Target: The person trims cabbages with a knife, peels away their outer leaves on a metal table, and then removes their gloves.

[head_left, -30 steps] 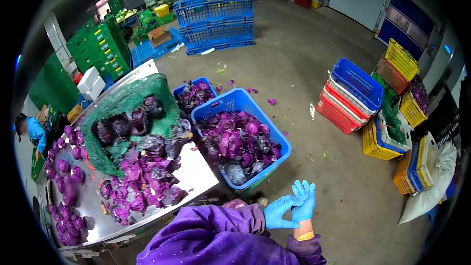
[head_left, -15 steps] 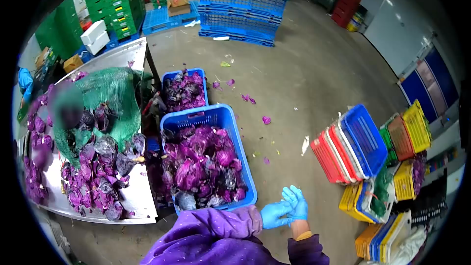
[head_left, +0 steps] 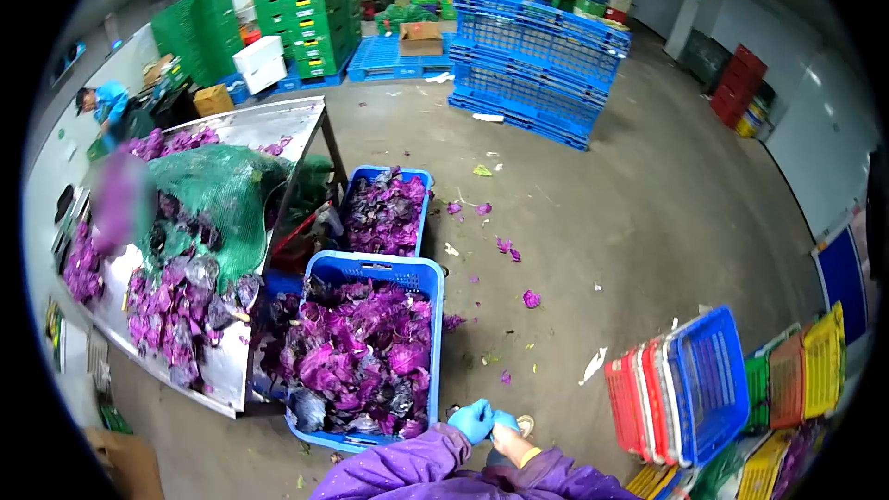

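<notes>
Both my hands wear blue gloves and meet low in the view, just right of the near crate. My left hand has its fingers closed against the glove on my right hand; whether it grips the glove fabric is too small to tell. Bare skin shows at my right wrist, above a yellow cuff. The fingers of my right hand are mostly hidden. Beside my hands stands a blue crate heaped with purple cabbage leaves.
A second blue crate of leaves stands behind. On the left, a metal table carries leaves and a green mesh sack. Stacked crates stand right. Blue pallets stand farther back. A person in blue is far left.
My view has tilted up and shifted, bringing more of the room into sight. My hands have drawn closer to my body and nearer the crate; my right hand's fingers, stretched out before, are now mostly hidden.
</notes>
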`<action>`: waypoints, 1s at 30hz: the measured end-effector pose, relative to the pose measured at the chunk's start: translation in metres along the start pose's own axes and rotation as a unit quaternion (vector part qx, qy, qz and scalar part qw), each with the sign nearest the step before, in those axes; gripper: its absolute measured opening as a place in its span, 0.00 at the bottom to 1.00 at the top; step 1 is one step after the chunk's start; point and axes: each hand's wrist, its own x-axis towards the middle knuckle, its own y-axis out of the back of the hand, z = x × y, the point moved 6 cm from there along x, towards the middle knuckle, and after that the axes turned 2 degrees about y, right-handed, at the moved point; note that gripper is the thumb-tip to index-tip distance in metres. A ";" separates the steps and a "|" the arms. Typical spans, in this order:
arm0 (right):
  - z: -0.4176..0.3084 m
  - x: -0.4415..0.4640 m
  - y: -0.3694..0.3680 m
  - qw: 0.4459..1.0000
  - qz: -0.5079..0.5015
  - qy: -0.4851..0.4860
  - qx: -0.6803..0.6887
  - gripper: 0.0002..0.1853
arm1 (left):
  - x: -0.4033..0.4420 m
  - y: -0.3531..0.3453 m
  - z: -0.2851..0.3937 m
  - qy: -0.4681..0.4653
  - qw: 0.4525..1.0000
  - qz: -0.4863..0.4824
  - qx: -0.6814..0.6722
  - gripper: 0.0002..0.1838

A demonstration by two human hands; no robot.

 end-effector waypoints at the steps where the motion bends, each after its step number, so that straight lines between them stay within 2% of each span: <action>1: 0.052 0.031 0.028 0.992 0.005 0.066 -0.106 0.10 | 0.002 -0.022 -0.010 0.013 1.000 0.000 -0.009 0.11; 2: 0.086 0.073 0.054 0.968 0.007 0.142 -0.209 0.11 | 0.012 -0.059 -0.036 0.029 0.999 0.000 -0.014 0.09; 3: 0.058 0.043 0.067 0.982 0.009 -0.062 -0.180 0.13 | 0.020 -0.069 -0.018 0.043 0.999 0.000 -0.025 0.08; 4: 0.055 0.048 0.095 0.980 -0.018 0.011 -0.197 0.09 | 0.020 -0.079 0.002 0.064 0.997 -0.004 -0.036 0.07; 5: 0.031 0.034 0.110 0.982 -0.003 0.016 -0.186 0.10 | 0.032 -0.099 0.011 0.106 0.994 -0.035 -0.017 0.06; 6: -0.017 0.016 0.119 0.983 0.011 0.028 -0.179 0.10 | 0.043 -0.105 0.036 0.098 0.992 -0.042 -0.062 0.05; 7: -0.064 -0.002 0.119 0.997 -0.001 -0.069 -0.047 0.11 | 0.063 -0.112 0.055 0.070 0.997 -0.016 -0.020 0.04; 9: -0.175 -0.050 0.107 0.999 -0.040 0.007 0.022 0.10 | 0.097 -0.118 0.088 0.031 0.995 0.038 -0.081 0.05; 10: -0.182 -0.028 0.116 0.995 -0.072 0.042 0.047 0.12 | 0.116 -0.118 0.100 -0.015 0.995 0.068 -0.070 0.07; 12: -0.197 0.009 0.134 0.993 -0.099 0.063 -0.013 0.14 | 0.150 -0.117 0.107 0.002 0.990 0.063 -0.130 0.05; 15: -0.261 0.003 0.108 0.972 -0.164 0.126 -0.108 0.21 | 0.181 -0.080 0.119 0.024 0.985 0.099 -0.137 0.07; 16: -0.284 -0.012 0.097 0.961 -0.185 0.152 -0.138 0.24 | 0.187 -0.063 0.114 0.089 0.965 0.136 -0.203 0.09; 17: -0.299 -0.017 0.091 0.950 -0.214 0.168 -0.151 0.28 | 0.203 -0.046 0.088 0.100 0.945 0.175 -0.258 0.10; 18: -0.300 -0.004 0.091 0.952 -0.238 0.117 -0.156 0.27 | 0.221 -0.035 0.064 0.112 0.921 0.206 -0.311 0.10; 20: -0.305 0.061 0.105 0.955 -0.244 0.132 -0.109 0.22 | 0.254 -0.019 0.086 0.017 0.951 0.263 -0.159 0.07; 22: -0.376 0.077 0.099 0.944 -0.194 0.178 -0.197 0.17 | 0.285 0.002 0.122 0.045 0.949 0.252 -0.184 0.06; 23: -0.407 0.089 0.092 0.931 -0.213 0.190 -0.228 0.17 | 0.313 0.010 0.123 -0.004 0.943 0.274 -0.191 0.05; 25: -0.459 0.112 0.069 0.896 -0.245 0.252 -0.270 0.18 | 0.372 0.042 0.123 0.026 0.943 0.266 -0.199 0.05; 27: -0.505 0.124 0.045 0.846 -0.283 0.335 -0.303 0.18 | 0.424 0.095 0.127 0.054 0.915 0.326 -0.231 0.05; 28: -0.535 0.123 0.038 0.869 -0.302 0.299 -0.254 0.18 | 0.439 0.128 0.131 0.080 0.886 0.368 -0.269 0.05; 29: -0.574 0.118 0.029 0.890 -0.316 0.259 -0.204 0.18 | 0.438 0.172 0.162 0.109 0.878 0.348 -0.312 0.04; 30: -0.603 0.127 0.019 0.906 -0.328 0.221 -0.147 0.19 | 0.460 0.192 0.167 0.074 0.882 0.348 -0.308 0.03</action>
